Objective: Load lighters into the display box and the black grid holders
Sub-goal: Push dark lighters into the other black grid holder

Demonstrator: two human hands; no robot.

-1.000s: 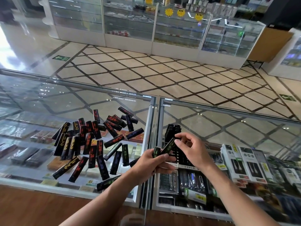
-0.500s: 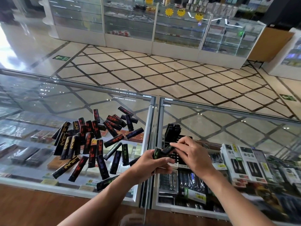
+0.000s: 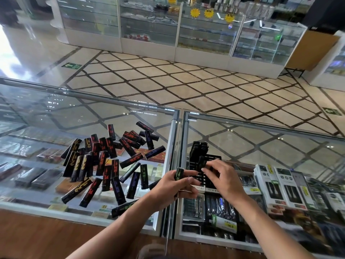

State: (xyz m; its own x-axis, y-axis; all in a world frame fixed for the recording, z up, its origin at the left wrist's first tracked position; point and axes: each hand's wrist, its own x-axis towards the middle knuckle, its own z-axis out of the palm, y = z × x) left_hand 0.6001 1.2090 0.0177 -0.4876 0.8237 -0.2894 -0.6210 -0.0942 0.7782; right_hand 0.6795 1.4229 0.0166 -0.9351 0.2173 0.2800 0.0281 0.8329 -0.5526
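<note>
Several black lighters with red, gold, purple and green print lie scattered in a pile on the glass counter's left pane. A black grid holder stands on the right pane, with several lighters upright in its far cells. My left hand grips a green-printed lighter upright beside the holder. My right hand pinches a black lighter and lowers it into a cell of the holder. The holder's near cells are hidden behind both hands.
A metal frame divides the two glass panes. Boxed goods lie on shelves under the right pane. A wooden ledge runs along the counter's near side. Beyond the counter are a tiled floor and glass display cabinets.
My right hand took a lighter from my left hand's side and moved it down to the grid holder. My left hand stays in place with a green-printed lighter.
</note>
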